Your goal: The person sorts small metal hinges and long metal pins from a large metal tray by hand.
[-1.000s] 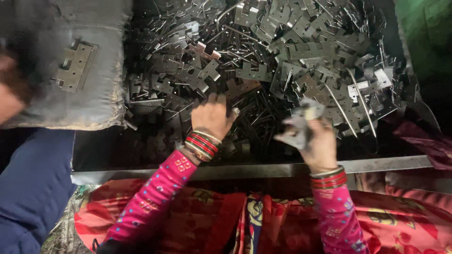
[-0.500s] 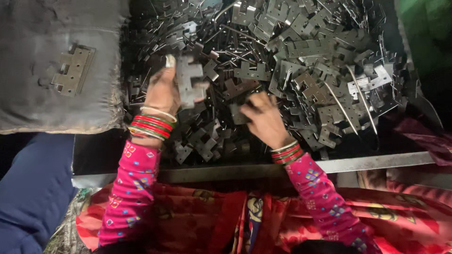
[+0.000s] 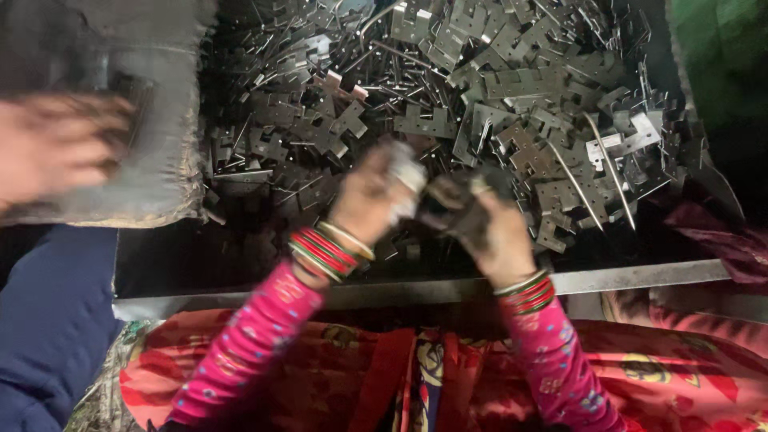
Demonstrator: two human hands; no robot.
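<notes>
Left hand (image 3: 374, 192) and right hand (image 3: 480, 220) meet over the near edge of the hinge-plate pile (image 3: 480, 96); each grip looks closed on a blurred hinge piece (image 3: 436, 200); best mated slowly, knuckles aligned.

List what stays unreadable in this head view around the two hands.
- What the left hand and right hand hold between them: motion blur, head view.
- Co-worker's hand at the left edge: blurred and cut off.
- Grey cushion: partly hidden by that hand.
- Hinge-plate pile: cropped by the top edge.
</notes>
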